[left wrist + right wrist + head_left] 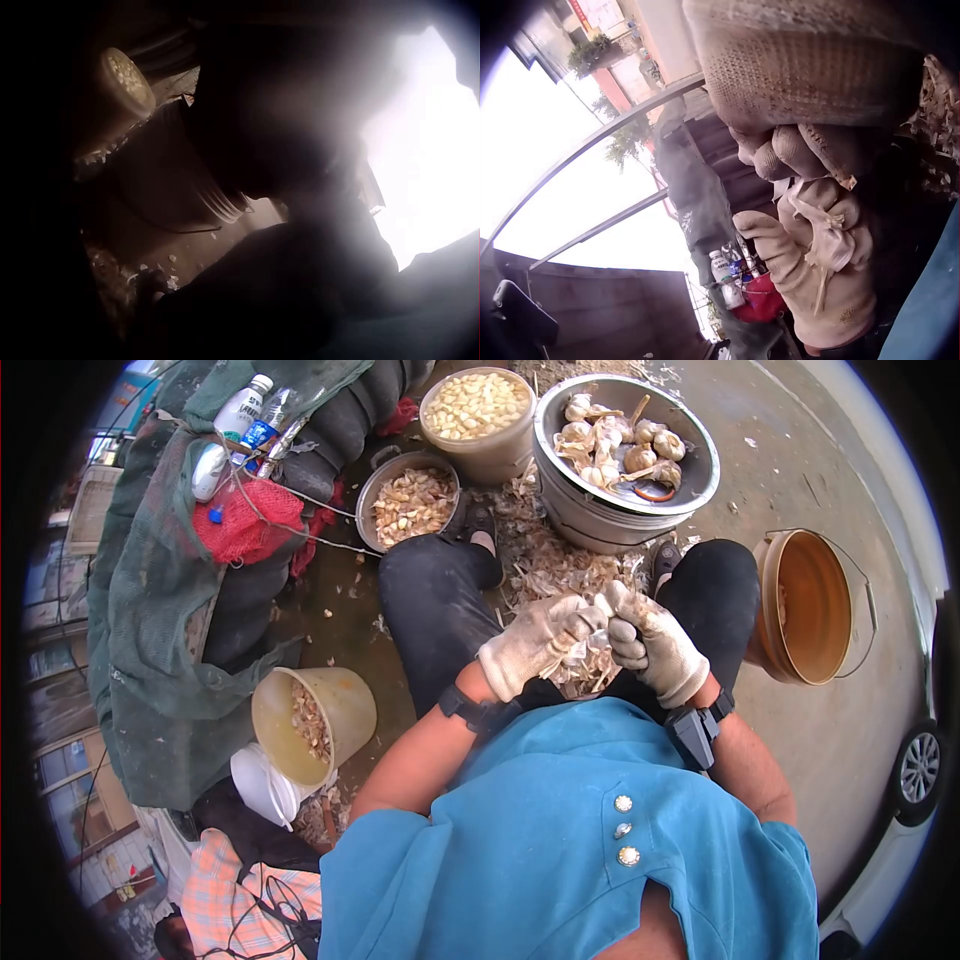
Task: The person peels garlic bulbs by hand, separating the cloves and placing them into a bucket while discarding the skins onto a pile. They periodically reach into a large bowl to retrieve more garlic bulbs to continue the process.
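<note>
Both hands wear pale knit work gloves and meet over the lap in the head view. My left hand point(540, 642) has its fingers curled round garlic; the right wrist view shows its papery, partly torn skin point(832, 236) lying in the palm. My right hand point(655, 645) bends its fingers against the left fingertips, pinching at the same garlic, with a scrap of white skin between the hands. Most of the garlic is hidden by the gloves in the head view. The left wrist view is too dark to show the fingers.
A basin of whole garlic bulbs point(640, 445) sits on a bucket ahead. Beside it stand a tub of peeled cloves point(475, 405) and a pot of unpeeled cloves point(412, 505). A tan bucket point(815, 605) is at right, a cream bucket point(345, 715) at left. Skins point(570, 575) litter the ground.
</note>
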A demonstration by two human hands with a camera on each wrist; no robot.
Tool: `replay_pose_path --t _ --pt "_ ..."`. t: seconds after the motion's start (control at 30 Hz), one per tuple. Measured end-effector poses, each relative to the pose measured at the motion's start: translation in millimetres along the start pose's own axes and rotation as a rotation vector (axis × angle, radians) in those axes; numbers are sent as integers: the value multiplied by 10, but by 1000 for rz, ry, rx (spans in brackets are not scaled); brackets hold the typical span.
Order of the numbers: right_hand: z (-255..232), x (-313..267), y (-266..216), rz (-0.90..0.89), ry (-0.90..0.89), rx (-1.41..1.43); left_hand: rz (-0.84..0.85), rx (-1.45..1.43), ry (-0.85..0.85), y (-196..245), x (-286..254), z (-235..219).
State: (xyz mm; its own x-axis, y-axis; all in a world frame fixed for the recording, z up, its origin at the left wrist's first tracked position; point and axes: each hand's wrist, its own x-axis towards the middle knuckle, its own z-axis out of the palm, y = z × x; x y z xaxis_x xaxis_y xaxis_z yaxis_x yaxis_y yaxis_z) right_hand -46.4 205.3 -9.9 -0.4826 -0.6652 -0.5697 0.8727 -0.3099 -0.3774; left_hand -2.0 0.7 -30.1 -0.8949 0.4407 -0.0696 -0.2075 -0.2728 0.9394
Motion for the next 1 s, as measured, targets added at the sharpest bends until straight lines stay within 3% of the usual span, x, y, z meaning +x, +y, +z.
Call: replay_pose_path --t 0.07,0.17,0.23,0.3,0.37,0.43,0.47,0.5,0.53,0.57,0.6,0.63,0.7,0.77,0.83,0.9,0.97,1.0 --pt "17 -11 52 -67 12 -120 -304 -171 184 -32 58 55" --pt "-8 28 61 -82 54 -54 -159 -295 103 -17 100 201" --pt "-59 58 55 -52 122 49 -226 -241 80 -53 44 150" --pt "-260 109 51 36 -116 325 -278 -341 -18 -78 30 123" --pt "-361 125 43 39 -128 370 -242 -327 44 -30 -30 75" --pt "-407 120 -14 107 -276 425 -90 -203 94 -80 -70 -32" --pt "-417 81 -38 102 -274 425 -80 -409 140 -168 -51 -54" --pt "-371 6 -86 66 -136 393 -79 -410 136 -247 -32 -100" --pt "-318 -70 -143 31 0 358 -49 -207 179 -295 -5 -147" --pt "-274 -154 -216 -48 50 289 -18 -4 222 -340 -1 -190" --pt "-280 -240 -309 -141 64 234 212 435 274 -154 -12 -86" --pt "-324 -336 -415 -231 76 177 211 436 276 -201 -14 -119" --pt "-507 -576 -656 -471 95 315 -106 -667 243 -336 -6 -210" --pt "-1050 -747 -926 -769 -48 445 -82 -629 236 -222 8 -148" --pt "-951 -929 -1016 -979 329 557 -97 -464 370 -231 54 -108" --pt "-963 -952 -971 -924 322 605 -73 -387 347 -193 65 -73" --pt "-971 -817 -801 -762 212 361 -52 -310 325 -228 67 -75" --pt "-759 -735 -685 -717 290 212 -41 -313 283 -307 69 -115"
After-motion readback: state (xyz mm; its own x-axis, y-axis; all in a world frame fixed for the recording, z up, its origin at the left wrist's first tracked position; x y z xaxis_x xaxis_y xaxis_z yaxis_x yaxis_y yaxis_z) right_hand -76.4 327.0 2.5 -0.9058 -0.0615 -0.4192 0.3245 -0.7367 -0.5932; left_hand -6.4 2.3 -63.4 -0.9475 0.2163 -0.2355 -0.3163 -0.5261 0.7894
